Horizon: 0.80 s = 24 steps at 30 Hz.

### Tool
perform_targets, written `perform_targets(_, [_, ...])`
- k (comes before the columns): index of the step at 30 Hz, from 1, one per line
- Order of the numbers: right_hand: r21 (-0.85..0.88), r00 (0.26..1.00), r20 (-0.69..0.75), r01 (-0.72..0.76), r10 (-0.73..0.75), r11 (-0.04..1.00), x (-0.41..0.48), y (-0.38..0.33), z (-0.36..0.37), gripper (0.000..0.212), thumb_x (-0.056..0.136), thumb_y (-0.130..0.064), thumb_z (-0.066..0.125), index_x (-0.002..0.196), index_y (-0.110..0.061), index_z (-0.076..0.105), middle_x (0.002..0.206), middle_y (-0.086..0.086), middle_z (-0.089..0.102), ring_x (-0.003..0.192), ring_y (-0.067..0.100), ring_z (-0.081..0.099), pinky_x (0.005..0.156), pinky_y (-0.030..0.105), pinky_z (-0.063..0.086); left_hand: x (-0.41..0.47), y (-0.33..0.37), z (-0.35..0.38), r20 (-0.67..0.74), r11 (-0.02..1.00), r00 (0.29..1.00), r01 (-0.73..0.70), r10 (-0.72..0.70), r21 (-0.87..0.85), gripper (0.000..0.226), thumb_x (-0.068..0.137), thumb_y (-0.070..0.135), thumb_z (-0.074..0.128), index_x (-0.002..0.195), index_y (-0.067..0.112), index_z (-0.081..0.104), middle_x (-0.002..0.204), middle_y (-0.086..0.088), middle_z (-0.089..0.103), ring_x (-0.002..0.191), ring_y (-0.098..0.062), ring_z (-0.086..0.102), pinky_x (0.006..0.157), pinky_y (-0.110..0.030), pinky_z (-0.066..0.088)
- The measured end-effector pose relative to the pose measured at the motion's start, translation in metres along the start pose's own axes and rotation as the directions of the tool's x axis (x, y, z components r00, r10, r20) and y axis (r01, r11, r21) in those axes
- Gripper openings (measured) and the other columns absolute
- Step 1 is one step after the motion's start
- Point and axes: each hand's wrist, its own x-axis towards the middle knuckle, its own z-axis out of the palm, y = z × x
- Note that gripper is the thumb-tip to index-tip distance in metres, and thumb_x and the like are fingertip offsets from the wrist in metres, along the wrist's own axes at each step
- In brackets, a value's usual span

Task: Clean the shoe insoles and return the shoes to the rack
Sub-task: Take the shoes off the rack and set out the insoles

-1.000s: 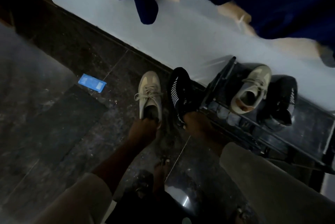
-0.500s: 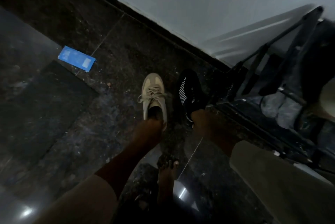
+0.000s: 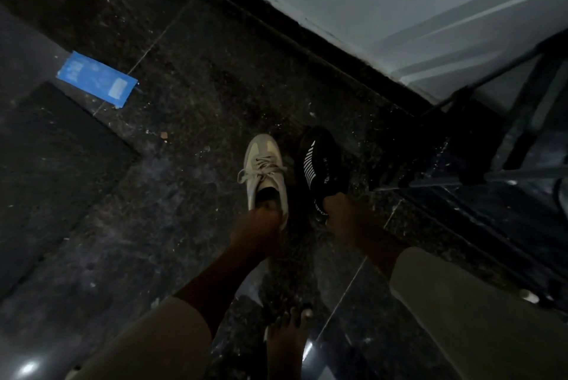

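A beige lace-up sneaker and a black shoe with white stripes sit side by side over the dark stone floor, toes pointing away from me. My left hand grips the beige sneaker at its heel opening. My right hand holds the black shoe at its heel. The dark metal shoe rack stands to the right of the shoes, only partly in view. No insole shows in this dim light.
A blue flat packet lies on the floor at the left. A dark mat covers the floor at the left. The pale wall runs behind. My bare foot stands below the hands.
The view has tipped down and left, so the rack's top with the other two shoes has left the frame. Both hands keep their hold on the shoes, lower toward the floor.
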Motion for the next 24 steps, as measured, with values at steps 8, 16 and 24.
perform_targets(8, [-0.04,1.0,0.003,0.021,-0.021,0.999,0.055,0.01,0.038,0.03,0.097,-0.038,0.06,0.106,-0.01,0.066,0.112,0.014,0.066,0.105,0.035,0.064,0.09,0.04,0.049,0.041,0.0,0.035,-0.011,0.999,1.0,0.021,-0.022,-0.05,0.036,0.094,0.024,0.057,0.127,0.012,0.05,0.119,-0.009,0.065,0.098,-0.033,0.069,0.07,-0.041,0.052])
perform_targets(16, [-0.142,1.0,0.017,-0.017,0.02,0.99,0.076,0.015,0.073,0.029,0.102,-0.024,0.048,0.12,-0.008,0.064,0.124,0.017,0.064,0.118,0.037,0.06,0.1,0.045,0.048,0.057,-0.002,0.064,0.017,0.999,1.0,0.003,-0.004,0.046,0.04,0.097,0.017,0.051,0.137,0.014,0.05,0.118,-0.009,0.064,0.102,-0.031,0.068,0.066,-0.035,0.04])
perform_targets(24, [-0.118,0.999,-0.036,-0.041,0.037,0.992,0.079,0.016,0.083,0.021,0.099,-0.021,0.051,0.111,-0.012,0.065,0.118,0.013,0.065,0.116,0.036,0.06,0.095,0.045,0.052,0.062,-0.001,0.069,0.193,0.997,0.98,-0.022,0.037,-0.077,0.049,0.1,0.026,0.055,0.145,0.01,0.043,0.144,-0.014,0.049,0.129,-0.031,0.053,0.1,-0.036,0.043])
